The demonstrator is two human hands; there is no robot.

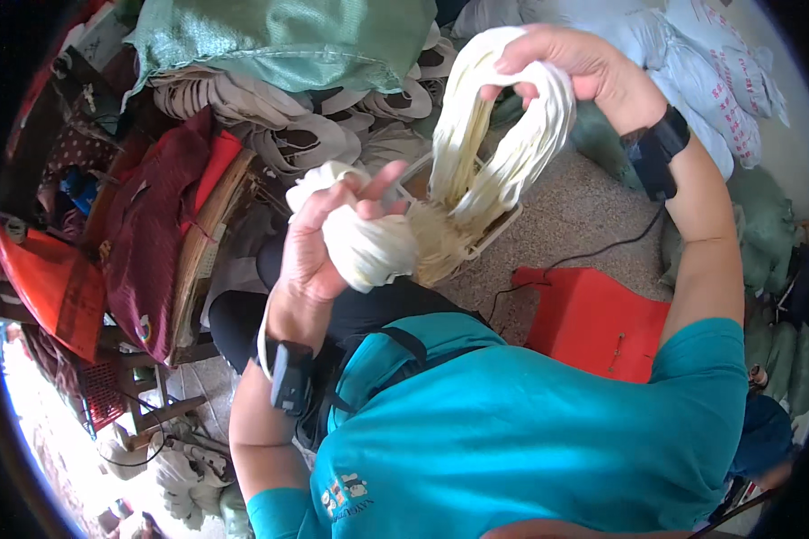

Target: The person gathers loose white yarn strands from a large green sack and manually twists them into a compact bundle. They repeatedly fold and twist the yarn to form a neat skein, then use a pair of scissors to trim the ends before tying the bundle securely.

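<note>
Cream-white elastic cords (503,135) hang in a long looped bundle from the right hand (575,63), which is raised high and away from the body, its fingers hooked through the top of the loop and curled shut around the strands. From there the bundle drops in two thick falls toward a pale plastic basket (499,229) on the person's lap, where more of the same cords lie heaped. The left hand (319,242) sits lower and nearer the body, closed around a second wad of cords (368,247) — the bunch bulges out on both sides of the palm, with the thumb and one finger pointing up beside it. Each wrist carries a black strap-on device (289,377), and a thin black cable runs from the right one down past the basket. A teal shirt (530,440) fills the lower middle of the view. Just right of the lap stands a red plastic stool (598,323) on a speckled floor. Beyond the basket lies a pile of pale shoe soles (306,135), partly under a green woven sack (288,36). To the left, dark red cloth (157,225) drapes over a wooden bench — cluttered ground lies below it.
</note>
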